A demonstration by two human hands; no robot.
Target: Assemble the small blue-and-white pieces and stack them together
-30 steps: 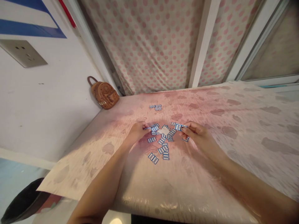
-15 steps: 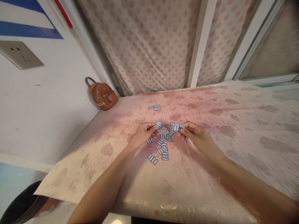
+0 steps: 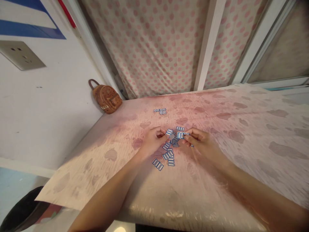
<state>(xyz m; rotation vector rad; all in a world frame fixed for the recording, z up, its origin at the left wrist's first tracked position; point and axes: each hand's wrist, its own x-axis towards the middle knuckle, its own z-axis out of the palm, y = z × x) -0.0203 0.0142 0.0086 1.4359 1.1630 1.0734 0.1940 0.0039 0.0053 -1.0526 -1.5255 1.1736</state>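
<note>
My left hand (image 3: 154, 140) pinches a small flat blue-and-white striped piece (image 3: 169, 132) between thumb and fingertips. Opposite it, my right hand (image 3: 204, 141) grips another such striped piece (image 3: 181, 135) by its right end. The two held pieces are close together but a narrow gap shows between them. Below and between my hands lie several loose striped pieces (image 3: 171, 161), some overlapping, and one piece (image 3: 157, 164) lies apart at the near left. Farther back, a small group of striped pieces (image 3: 162, 112) sits in short rows.
A table with a pink patterned cover (image 3: 212, 106) carries everything. A brown mini backpack (image 3: 107, 98) stands at its back left corner against the wall. Behind the table hangs a polka-dot curtain (image 3: 156, 48). A dark round object (image 3: 21, 209) is at the lower left, beside the table.
My left hand has moved right with its striped piece, closer to the one in my right hand. The right-hand piece has shifted slightly left and down.
</note>
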